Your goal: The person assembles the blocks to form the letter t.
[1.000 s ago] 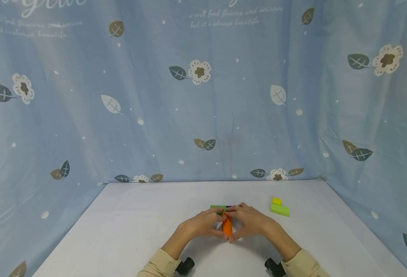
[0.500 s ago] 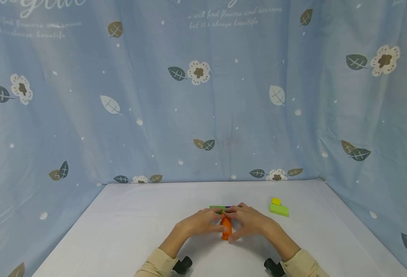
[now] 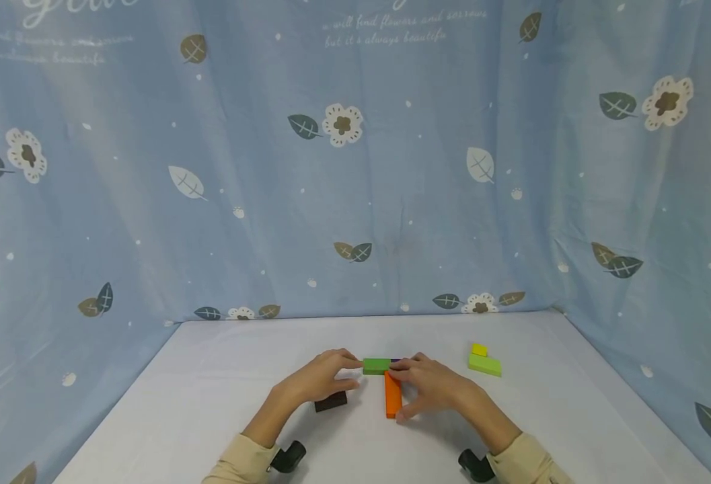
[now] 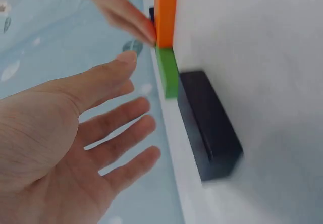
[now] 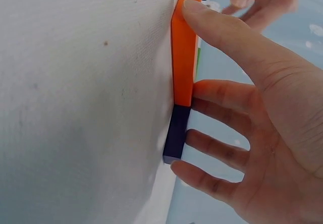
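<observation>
An orange block lies lengthwise toward me, its far end at a green block and a dark blue block. My right hand spans the orange block, thumb on its near end and index finger by its far end. The other fingertips of that hand rest along the dark blue block. To the left, my left hand hovers with spread fingers and holds nothing. Below it is a black block, partly covered by the hand in the head view.
At the right on the white table lie a light green block and a small yellow block. A blue patterned curtain hangs behind and along both sides of the table.
My left hand has left the orange block and moved left, over the black block, which has come into view. My right hand has stayed at the orange block.
</observation>
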### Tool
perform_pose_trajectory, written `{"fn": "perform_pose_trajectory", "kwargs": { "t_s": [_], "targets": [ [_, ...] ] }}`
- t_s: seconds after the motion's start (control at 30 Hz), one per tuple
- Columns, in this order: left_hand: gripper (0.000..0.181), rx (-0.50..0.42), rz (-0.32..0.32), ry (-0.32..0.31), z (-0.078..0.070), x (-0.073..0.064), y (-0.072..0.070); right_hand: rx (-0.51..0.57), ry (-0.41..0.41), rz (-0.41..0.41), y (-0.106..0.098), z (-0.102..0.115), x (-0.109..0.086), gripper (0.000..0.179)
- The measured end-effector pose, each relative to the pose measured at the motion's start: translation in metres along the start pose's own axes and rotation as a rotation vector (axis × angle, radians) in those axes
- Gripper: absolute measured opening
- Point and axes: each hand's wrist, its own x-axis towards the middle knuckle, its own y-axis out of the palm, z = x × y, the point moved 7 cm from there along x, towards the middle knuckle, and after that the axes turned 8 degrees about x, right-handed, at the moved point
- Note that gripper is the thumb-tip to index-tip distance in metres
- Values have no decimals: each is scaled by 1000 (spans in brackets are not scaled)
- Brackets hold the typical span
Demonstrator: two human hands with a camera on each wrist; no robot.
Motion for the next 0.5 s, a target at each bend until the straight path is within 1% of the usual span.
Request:
{"fn": "perform_pose_trajectory", "kwargs": {
  "t_s": [0.1, 0.2, 0.33, 0.4, 0.5],
  "targets": [
    [40, -32, -10, 18, 10, -8, -2, -1, 7, 0, -1, 0, 0, 83],
    [38, -64, -2, 22, 17, -15, -3, 0, 6, -3, -1, 0, -1, 83],
    [36, -95, 21, 15, 23, -23, -3, 22, 3, -3, -1, 1, -1, 83],
    [36, -118, 28, 19, 24, -27, -3, 31, 2, -3, -1, 1, -1, 83],
    [37, -130, 40, 20, 26, -33, -3, 32, 3, -3, 0, 1, -1, 83]
  ]
}}
